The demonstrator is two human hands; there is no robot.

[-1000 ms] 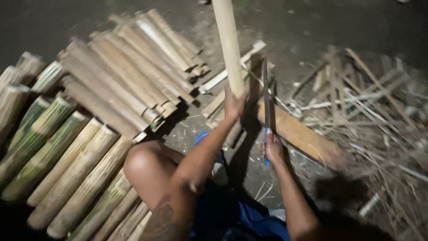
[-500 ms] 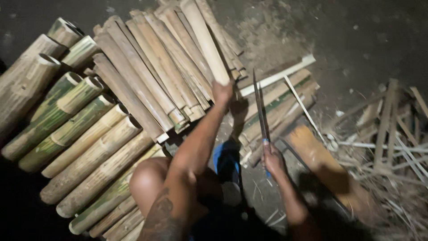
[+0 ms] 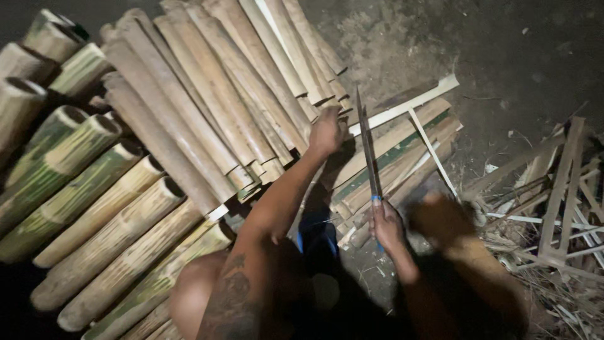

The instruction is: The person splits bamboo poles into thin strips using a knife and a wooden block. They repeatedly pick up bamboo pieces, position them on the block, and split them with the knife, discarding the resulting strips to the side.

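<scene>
Nearest the camera, the right hand [image 3: 385, 225] is closed around the blue-banded handle of a long knife [image 3: 368, 148], whose blade stands upright and points away toward the far side. Just left of it a bent knee [image 3: 192, 296] shows. Farther out, the left hand [image 3: 327, 131] reaches onto the ends of a stack of split bamboo pieces [image 3: 239, 101]; its fingers curl over one end, gripping it as far as can be seen. Left of that lie whole bamboo tubes [image 3: 94, 208], green and tan. Right of the blade sits a pile of flat slats [image 3: 396, 151], and beyond it loose offcuts [image 3: 560, 195]. By the look of it, a piece is being picked for cutting; lifting it free calls for keeping the blade clear of the reaching arm.
</scene>
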